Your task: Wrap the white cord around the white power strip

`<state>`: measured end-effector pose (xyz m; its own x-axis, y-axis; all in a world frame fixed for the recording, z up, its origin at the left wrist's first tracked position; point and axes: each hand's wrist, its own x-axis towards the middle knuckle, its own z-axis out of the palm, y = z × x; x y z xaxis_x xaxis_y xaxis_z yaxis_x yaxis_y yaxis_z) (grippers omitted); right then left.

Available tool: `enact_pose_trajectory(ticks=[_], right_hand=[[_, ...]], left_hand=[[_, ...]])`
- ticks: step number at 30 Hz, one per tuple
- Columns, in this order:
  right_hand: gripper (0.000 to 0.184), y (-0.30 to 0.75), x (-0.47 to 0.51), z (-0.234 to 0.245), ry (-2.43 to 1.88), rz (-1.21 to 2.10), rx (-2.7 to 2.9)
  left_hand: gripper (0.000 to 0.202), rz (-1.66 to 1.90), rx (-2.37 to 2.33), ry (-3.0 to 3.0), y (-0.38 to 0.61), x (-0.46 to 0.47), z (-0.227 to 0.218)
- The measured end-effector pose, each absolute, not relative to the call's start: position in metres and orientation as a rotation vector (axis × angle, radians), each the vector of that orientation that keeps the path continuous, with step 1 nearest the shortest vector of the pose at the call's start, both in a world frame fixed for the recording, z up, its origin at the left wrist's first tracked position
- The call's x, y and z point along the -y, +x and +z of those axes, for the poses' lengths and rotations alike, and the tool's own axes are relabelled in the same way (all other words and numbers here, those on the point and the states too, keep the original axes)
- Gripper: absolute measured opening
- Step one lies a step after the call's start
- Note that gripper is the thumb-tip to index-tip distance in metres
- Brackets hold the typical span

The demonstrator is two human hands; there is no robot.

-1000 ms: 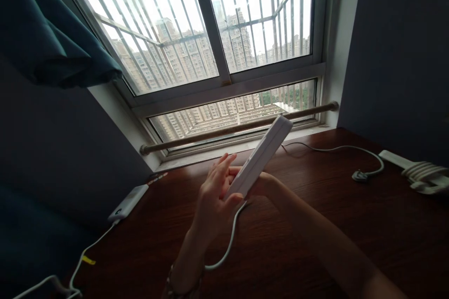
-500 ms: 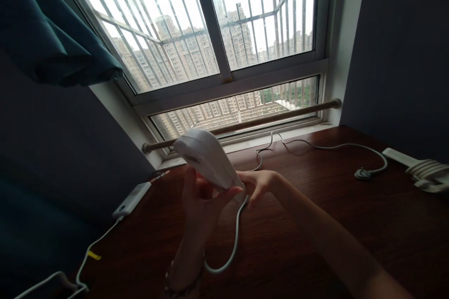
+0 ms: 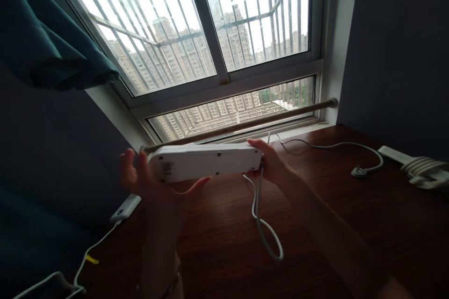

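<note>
My right hand [image 3: 271, 162] grips the 3 o'clock end of a white corded strip [image 3: 206, 164], raised mid-view above the table [image 3: 322, 182]; my left hand [image 3: 163, 196], spread open, is at its 9 o'clock end. The cord [image 3: 258, 216], looping toward 5 o'clock, could snag, twisting it loose.

1. Found teal curtain [image 3: 52, 37] hanging at 10 o'clock.
2. Observed window [image 3: 210, 32] at 12 o'clock, rod [image 3: 238, 127] across lower part.
3. Noted white power bank [image 3: 125, 208] at 8 o'clock, cable [image 3: 101, 237] attached, bearing yellow tag [image 3: 92, 259].
4. Logged wound off-white cord [image 3: 424, 168] at 3 o'clock.
</note>
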<state>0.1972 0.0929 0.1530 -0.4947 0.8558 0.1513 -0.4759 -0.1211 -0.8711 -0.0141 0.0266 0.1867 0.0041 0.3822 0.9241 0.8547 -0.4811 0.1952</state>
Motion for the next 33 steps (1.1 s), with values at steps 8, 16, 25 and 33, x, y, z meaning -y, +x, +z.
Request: enact_pose_trajectory(ticks=[8,16,25,33], right_hand=[[0.063,0.189,-0.08,0.162,-0.712,1.936,1.198],[0.049,0.211,-0.078,0.162,-0.151,1.883,1.61],[0.024,0.226,-0.092,0.161,-1.235,0.604,2.148],[0.031,0.216,-0.109,0.143,-1.598,-0.007,1.794]], left_hand=[[0.062,-0.616,1.322,-1.96,0.013,-0.031,0.179],[0.058,-1.016,1.642,-2.048,-0.017,-0.044,0.177],[0.038,-1.587,2.031,-2.29,-0.016,-0.041,0.183],[0.036,-1.653,1.849,-3.162,-0.009,-0.025,0.187]])
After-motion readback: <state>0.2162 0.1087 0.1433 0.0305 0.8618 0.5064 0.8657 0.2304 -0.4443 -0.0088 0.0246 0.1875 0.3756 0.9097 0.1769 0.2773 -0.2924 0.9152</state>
